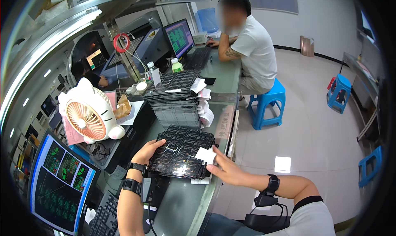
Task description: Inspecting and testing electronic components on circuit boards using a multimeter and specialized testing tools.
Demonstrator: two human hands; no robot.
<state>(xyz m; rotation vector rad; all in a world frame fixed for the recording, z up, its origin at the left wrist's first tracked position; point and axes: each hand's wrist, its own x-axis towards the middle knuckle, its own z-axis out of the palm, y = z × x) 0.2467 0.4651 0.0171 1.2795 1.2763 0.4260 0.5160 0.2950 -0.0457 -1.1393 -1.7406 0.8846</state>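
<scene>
Between my hands is a stack of dark circuit board panels [178, 154] on the workbench, its edges slightly uneven. My left hand [149, 152] grips the stack's left side, the thumb along the top edge and the other fingers hidden. At the right side, my right hand [225, 166] holds the edge with its fingers bent against it. A white paper slip [205, 155] sticks out over the stack's right edge, beside my right fingers. Just behind stands a taller stack of similar panels [175, 96], with several white slips hanging from its right side.
A white cat-shaped fan [88, 112] stands on the left, above a monitor [57, 186] and a keyboard [103, 215]. Bottles [176, 65] are behind the tall stack. Farther back, a person [251, 46] sits on a blue stool [268, 104]. The bench edge [225, 153] runs close to my right hand.
</scene>
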